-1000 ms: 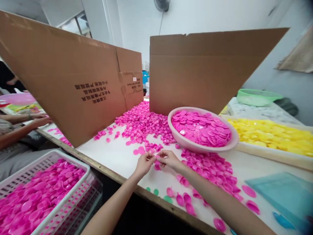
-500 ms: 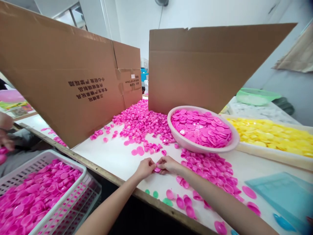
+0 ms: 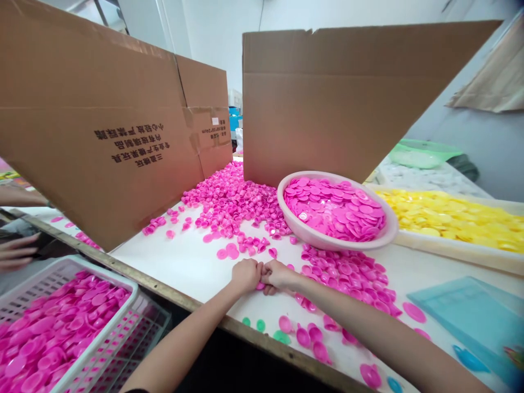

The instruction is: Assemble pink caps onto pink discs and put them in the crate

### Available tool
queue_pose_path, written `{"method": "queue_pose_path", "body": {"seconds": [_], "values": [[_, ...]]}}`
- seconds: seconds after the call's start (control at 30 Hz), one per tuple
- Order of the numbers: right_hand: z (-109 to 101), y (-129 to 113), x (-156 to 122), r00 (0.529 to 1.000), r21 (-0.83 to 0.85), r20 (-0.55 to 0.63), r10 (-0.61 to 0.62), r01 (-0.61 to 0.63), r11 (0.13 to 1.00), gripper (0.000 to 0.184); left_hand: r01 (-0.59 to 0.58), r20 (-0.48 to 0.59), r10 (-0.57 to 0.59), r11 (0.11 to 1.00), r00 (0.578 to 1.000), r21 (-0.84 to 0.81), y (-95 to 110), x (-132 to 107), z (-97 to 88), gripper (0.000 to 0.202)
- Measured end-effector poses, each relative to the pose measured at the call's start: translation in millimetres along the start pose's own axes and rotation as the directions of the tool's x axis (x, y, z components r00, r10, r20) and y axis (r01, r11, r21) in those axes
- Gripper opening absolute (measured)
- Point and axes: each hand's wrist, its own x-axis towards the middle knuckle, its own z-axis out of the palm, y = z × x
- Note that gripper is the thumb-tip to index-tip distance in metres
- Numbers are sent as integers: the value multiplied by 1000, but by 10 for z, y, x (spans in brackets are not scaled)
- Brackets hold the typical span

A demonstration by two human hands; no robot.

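On the white table (image 3: 192, 265), the bowl (image 3: 323, 242) of pink discs sits at two o'clock from the hands, and the loose pink caps (image 3: 233, 199) heap at twelve. Both forearms reach in from six o'clock. The left hand (image 3: 246, 274) and right hand (image 3: 279, 275) meet knuckle to knuckle, fingers curled tight around a pink piece (image 3: 261, 285) just above the table. Squeezing squarely, with the thumbs opposed, probably seats it best.
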Motion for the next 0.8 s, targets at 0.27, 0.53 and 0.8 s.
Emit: {"method": "queue_pose_path", "body": {"seconds": [0.27,0.53,0.8], "values": [[-126,-28,108,982,-54,173,81,-73,996,13,-112,-96,125,985,987,134,10,-22,53,29],[-81,133,116,998,61,60,-24,20,998,17,-138,-151,151,986,977,91,11,-33,63,29],[178,91,-130,951,-106,-149,-272,258,960,7,-164,-108,173,982,979,92,-8,-216,-160,31]]}}
